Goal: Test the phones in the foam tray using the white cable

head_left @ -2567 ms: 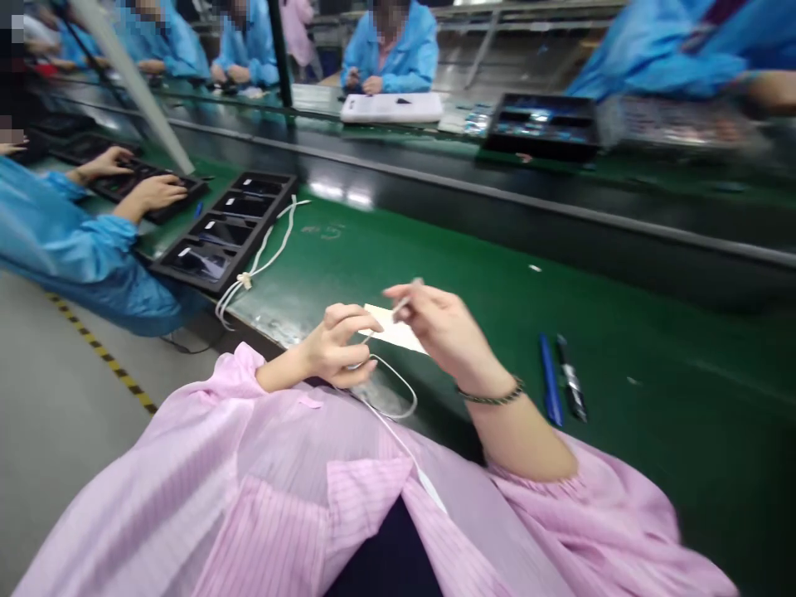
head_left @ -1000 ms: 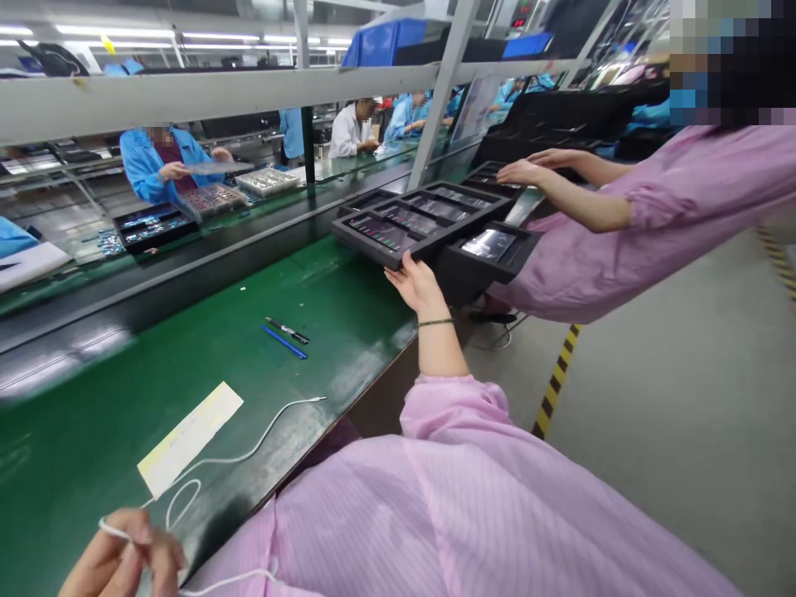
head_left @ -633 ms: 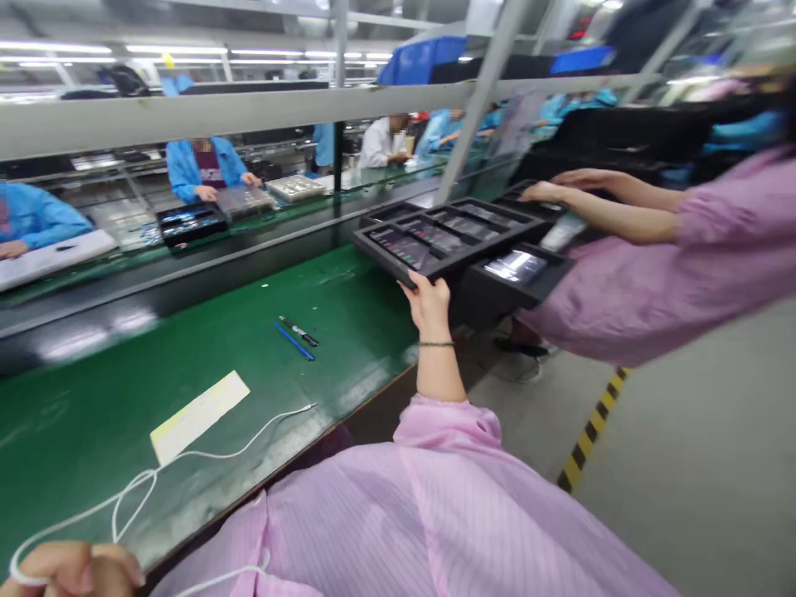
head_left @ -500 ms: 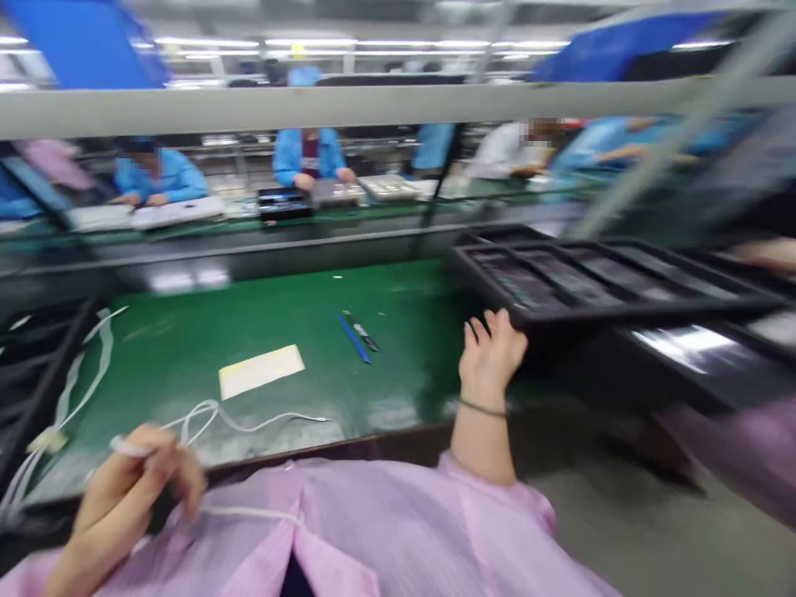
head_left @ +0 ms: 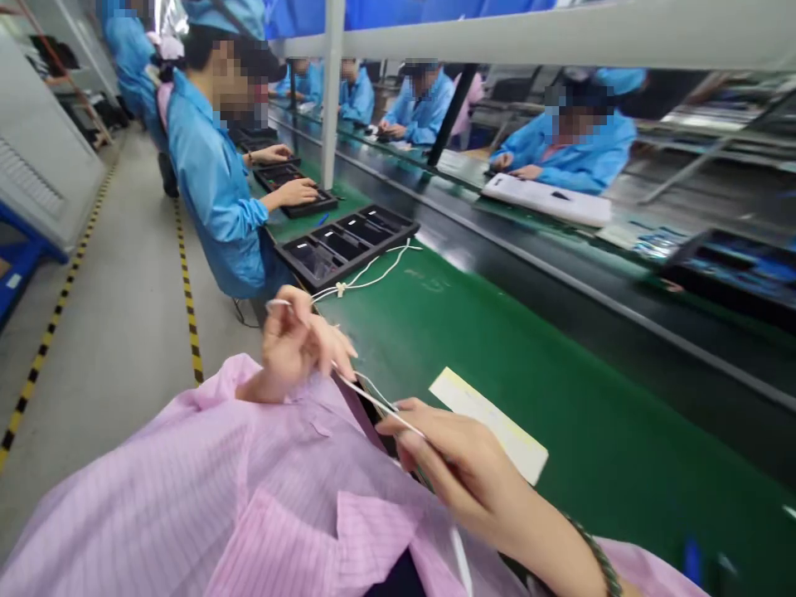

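Both hands are pinching a white cord (head_left: 366, 396) taut near the tabletop (head_left: 497, 348) edge: left hand (head_left: 295, 342) and right hand (head_left: 457, 468) fingers clamped; overpulling risks snapping it.

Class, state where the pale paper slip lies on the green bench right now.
The paper slip lies flat on the green bench, just beyond the right hand.
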`<state>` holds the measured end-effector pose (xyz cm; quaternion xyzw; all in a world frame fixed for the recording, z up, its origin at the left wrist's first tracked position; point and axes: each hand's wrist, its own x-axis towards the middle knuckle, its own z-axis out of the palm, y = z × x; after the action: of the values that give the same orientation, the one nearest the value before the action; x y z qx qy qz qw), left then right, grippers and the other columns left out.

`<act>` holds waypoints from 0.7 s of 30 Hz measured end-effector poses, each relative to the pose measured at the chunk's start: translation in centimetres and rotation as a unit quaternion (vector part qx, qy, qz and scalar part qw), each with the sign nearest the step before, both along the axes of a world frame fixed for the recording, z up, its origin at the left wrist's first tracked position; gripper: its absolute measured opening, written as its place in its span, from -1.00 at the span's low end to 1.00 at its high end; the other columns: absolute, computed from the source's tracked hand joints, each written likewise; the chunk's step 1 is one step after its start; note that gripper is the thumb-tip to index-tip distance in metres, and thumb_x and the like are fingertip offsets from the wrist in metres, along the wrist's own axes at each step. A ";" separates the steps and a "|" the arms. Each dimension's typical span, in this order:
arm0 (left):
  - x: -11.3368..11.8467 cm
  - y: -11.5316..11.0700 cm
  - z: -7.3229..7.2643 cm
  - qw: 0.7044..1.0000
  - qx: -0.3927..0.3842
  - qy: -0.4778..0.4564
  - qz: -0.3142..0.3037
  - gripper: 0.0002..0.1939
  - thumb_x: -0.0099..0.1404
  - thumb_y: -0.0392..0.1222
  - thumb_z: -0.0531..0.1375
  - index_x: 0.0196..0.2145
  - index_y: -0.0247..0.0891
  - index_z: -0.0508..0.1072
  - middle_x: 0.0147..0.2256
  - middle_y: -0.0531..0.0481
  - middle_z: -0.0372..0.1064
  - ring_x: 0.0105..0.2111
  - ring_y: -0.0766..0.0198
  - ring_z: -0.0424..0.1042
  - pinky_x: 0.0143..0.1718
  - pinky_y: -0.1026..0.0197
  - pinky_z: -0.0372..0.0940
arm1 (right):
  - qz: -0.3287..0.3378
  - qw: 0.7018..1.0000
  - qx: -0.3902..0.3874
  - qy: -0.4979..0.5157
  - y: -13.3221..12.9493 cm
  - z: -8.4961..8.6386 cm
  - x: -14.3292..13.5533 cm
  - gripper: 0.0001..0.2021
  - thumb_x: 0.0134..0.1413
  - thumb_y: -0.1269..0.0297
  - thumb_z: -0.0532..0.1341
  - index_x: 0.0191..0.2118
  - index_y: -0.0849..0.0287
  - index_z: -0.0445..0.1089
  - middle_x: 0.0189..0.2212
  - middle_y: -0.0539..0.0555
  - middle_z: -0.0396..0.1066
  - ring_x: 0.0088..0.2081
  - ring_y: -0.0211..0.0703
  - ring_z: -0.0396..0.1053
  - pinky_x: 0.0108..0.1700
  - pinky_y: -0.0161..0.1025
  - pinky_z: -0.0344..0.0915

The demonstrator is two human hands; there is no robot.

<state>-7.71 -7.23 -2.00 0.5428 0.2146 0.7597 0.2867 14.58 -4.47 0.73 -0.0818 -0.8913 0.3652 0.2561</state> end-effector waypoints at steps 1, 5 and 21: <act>-2.2 -0.3 0.0 0.999 -0.013 -0.019 0.028 -0.79 0.50 -0.04 0.09 -0.26 -0.11 0.13 -0.70 0.33 0.16 -0.63 0.32 0.47 -0.40 0.25 0.46 | 0.027 1.000 -0.003 0.013 0.5 0.4 0.1 -0.72 0.47 0.26 -0.04 -0.22 0.10 0.37 -0.53 -0.02 0.38 -0.48 -0.23 0.35 -0.28 -0.23 0.37; -11.9 -2.1 -0.8 0.988 -0.082 -0.094 0.093 -0.65 0.32 -0.05 0.32 -0.32 -0.14 0.17 -0.70 0.32 -0.17 -0.56 0.45 0.40 -0.17 0.35 0.46 | 0.094 0.995 -0.017 0.005 2.2 2.1 1.0 -0.73 0.47 0.26 -0.04 -0.03 0.03 0.40 -0.40 0.01 0.50 -0.38 -0.17 0.47 -0.12 -0.19 0.46; -17.0 0.9 -1.4 0.957 0.060 -0.084 -0.270 -0.62 0.57 -0.03 -0.08 -0.17 -0.08 0.52 -0.69 0.36 0.23 -0.84 0.61 0.14 -0.66 0.60 0.21 | -0.054 0.965 -0.136 -0.219 16.9 -5.6 -5.9 -0.32 0.32 -0.32 -0.07 -0.16 0.18 0.55 -0.31 0.18 0.54 -0.36 -0.07 0.46 -0.30 -0.15 0.44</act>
<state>-24.71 -6.35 -3.39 0.5310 -0.0111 0.7082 0.4651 8.68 12.40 -4.89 -0.2422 -0.8616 0.4419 0.0602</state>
